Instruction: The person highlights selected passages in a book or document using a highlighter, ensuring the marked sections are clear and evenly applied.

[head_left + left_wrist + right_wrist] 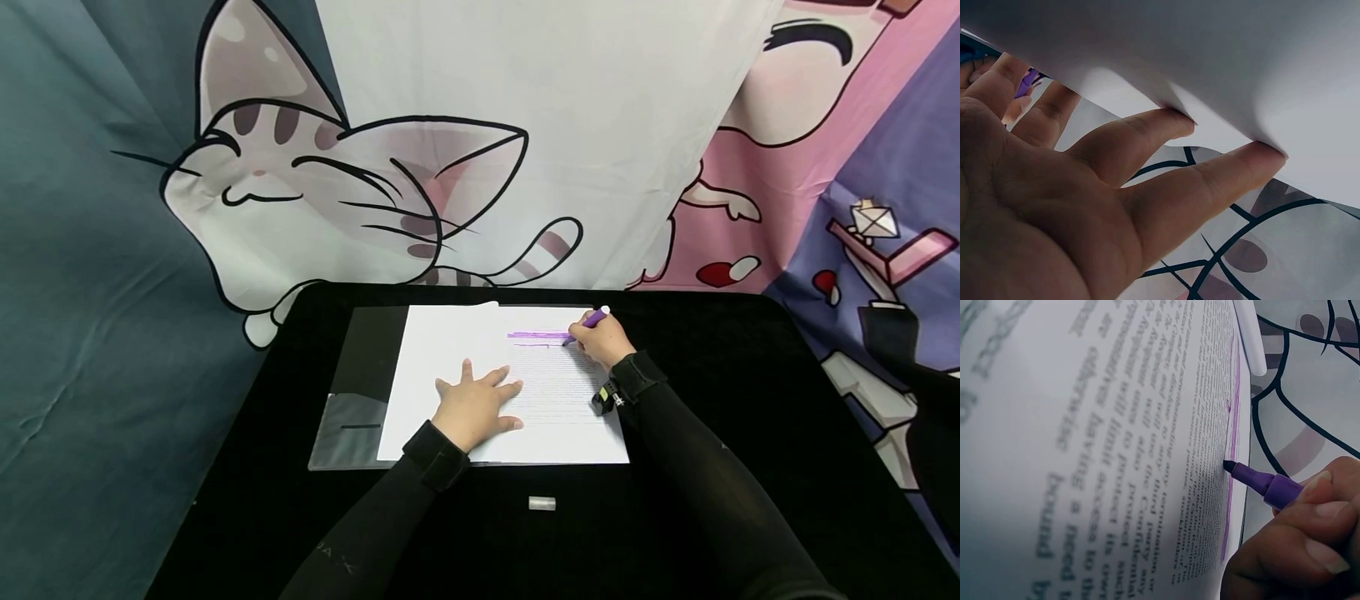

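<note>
My right hand (606, 340) pinches a purple marker (1282, 490) with a dark chisel tip, uncapped. The tip meets the printed page (558, 392) near its upper lines of text. Purple strokes (538, 335) run along the top lines, and a thinner one sits just below them, to the left of the tip. My left hand (471, 410) rests with fingers spread on the papers, across the blank white left page (427, 367) and the left edge of the text. In the left wrist view its fingertips (1269, 153) press against the white paper.
The papers lie on a transparent folder (348, 433) that shows at their left. A small whitish cylinder (542, 503) lies on the black tabletop (697, 350) in front of the papers. A cartoon-printed cloth (600, 125) hangs behind the table.
</note>
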`<state>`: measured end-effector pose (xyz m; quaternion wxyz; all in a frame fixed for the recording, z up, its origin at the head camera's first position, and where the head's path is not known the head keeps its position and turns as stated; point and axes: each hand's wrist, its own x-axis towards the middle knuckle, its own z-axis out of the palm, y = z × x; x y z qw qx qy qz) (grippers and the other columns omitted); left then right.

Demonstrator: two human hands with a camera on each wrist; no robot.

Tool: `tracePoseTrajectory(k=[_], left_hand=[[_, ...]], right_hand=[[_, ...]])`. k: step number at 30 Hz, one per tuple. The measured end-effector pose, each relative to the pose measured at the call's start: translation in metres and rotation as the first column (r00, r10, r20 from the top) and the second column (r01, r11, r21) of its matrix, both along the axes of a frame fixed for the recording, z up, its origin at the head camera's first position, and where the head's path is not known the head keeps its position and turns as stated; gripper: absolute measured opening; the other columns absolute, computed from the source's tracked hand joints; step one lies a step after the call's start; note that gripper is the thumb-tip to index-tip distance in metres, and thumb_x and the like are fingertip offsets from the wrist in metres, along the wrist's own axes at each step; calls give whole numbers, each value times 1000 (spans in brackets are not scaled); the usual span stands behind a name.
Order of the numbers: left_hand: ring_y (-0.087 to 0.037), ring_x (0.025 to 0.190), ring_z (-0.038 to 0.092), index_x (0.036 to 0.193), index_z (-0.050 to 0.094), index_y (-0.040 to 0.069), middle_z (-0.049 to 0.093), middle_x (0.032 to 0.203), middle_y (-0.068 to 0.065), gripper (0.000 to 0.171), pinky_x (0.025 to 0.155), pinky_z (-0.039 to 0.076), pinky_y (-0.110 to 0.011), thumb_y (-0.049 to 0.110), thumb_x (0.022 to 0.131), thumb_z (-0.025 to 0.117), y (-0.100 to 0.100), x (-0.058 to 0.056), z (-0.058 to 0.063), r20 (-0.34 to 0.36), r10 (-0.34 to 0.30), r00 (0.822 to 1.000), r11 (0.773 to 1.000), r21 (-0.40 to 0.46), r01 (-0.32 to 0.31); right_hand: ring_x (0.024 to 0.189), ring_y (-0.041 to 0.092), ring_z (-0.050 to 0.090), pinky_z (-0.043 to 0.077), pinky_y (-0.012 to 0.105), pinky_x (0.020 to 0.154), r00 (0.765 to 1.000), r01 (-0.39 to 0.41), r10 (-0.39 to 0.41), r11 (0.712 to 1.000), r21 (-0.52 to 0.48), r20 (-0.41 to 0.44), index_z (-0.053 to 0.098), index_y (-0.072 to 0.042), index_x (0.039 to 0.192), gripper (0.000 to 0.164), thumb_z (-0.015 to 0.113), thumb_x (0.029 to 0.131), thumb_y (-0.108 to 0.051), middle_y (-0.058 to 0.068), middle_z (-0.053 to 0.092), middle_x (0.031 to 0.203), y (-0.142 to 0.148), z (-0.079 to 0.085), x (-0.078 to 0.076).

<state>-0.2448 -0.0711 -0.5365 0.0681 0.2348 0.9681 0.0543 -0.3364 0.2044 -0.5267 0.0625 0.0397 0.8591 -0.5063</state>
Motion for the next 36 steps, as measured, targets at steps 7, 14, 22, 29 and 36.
tracePoseTrajectory(k=[7, 14, 22, 29, 36], left_hand=[[-67, 161, 42, 163, 62, 43, 51, 179, 5, 73, 107, 43, -97, 69, 97, 77, 0, -5, -12, 5, 8, 1000, 1000, 19, -8], [-68, 162, 39, 164, 60, 46, 49, 181, 8, 76, 107, 41, -99, 74, 96, 75, 0, -14, -30, 1, 6, 1000, 1000, 13, -6], [-65, 161, 43, 164, 60, 45, 51, 180, 8, 73, 107, 46, -95, 72, 97, 75, 1, -5, -8, 3, 2, 1000, 1000, -13, -2], [-66, 163, 38, 164, 59, 45, 49, 181, 8, 75, 108, 41, -98, 73, 97, 75, 0, -11, -25, 14, 1, 1000, 1000, 14, -2], [-68, 163, 36, 165, 59, 46, 48, 181, 8, 75, 108, 39, -99, 74, 97, 75, -1, -15, -33, 14, 3, 1000, 999, 35, -4]], right_hand=[[51, 10, 36, 30, 26, 50, 1000, 12, -12, 1000, 5, 15, 53, -10, 78, 24, 62, 101, -8, -4, 52, 61, 3, 0, 0], [51, 10, 37, 30, 26, 50, 1000, 6, -6, 1000, 17, 12, 54, -9, 77, 26, 62, 101, -7, -4, 52, 62, 4, 0, -1], [52, 10, 36, 30, 25, 50, 1000, 3, -3, 1000, 15, 6, 55, -10, 77, 25, 61, 101, -6, -5, 53, 62, 5, 2, 2], [52, 9, 35, 30, 25, 51, 1000, 1, -1, 1000, 10, 11, 55, -10, 80, 23, 60, 102, -7, -5, 54, 62, 7, 1, 2], [51, 8, 34, 28, 24, 50, 1000, 29, -29, 1000, -9, 11, 53, -9, 82, 22, 62, 102, -7, -5, 54, 61, 9, -1, 0]])
